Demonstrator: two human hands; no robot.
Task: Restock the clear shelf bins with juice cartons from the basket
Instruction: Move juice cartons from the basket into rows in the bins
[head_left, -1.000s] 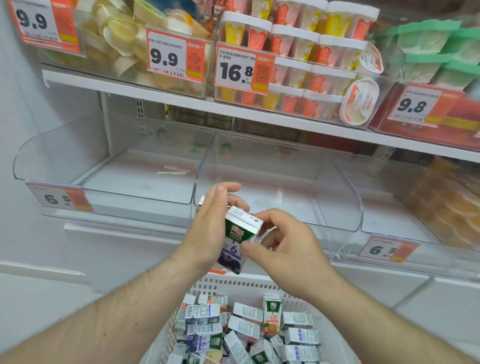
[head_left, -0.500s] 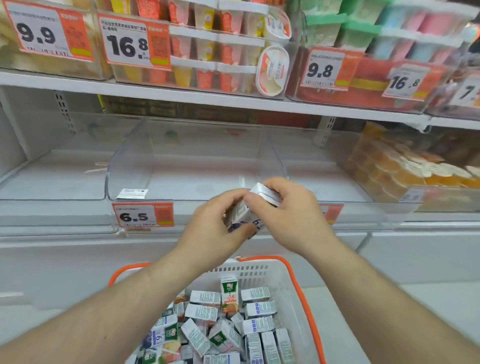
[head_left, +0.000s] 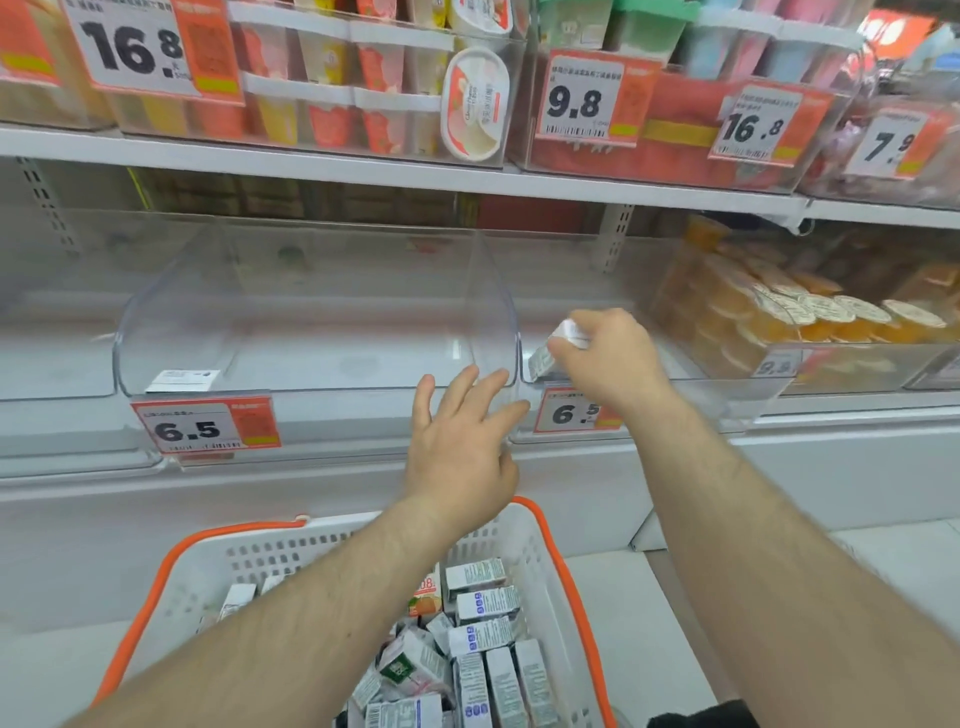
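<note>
Right hand (head_left: 610, 358): we see it curled round one juice carton (head_left: 550, 353), held over the front lip of the right clear bin (head_left: 675, 387), approx 1 o'clock from frame centre.
Left hand (head_left: 462, 441): fingers spread & straight, holding nothing, w/ tips just in front of the centre clear bin (head_left: 311, 312); sits at 7 o'clock from the right hand, apart from it.
Carton: tilted, mostly hidden by the fingers; we can't tell if it touches the bin floor.
Basket (head_left: 540, 551): white w/ orange rim, at 6 o'clock, below both forearms; many more cartons (head_left: 483, 605) piled inside.
Tags: a 6.5 price tag (head_left: 202, 426) on the centre bin front, at 9 o'clock from the left hand.
</note>
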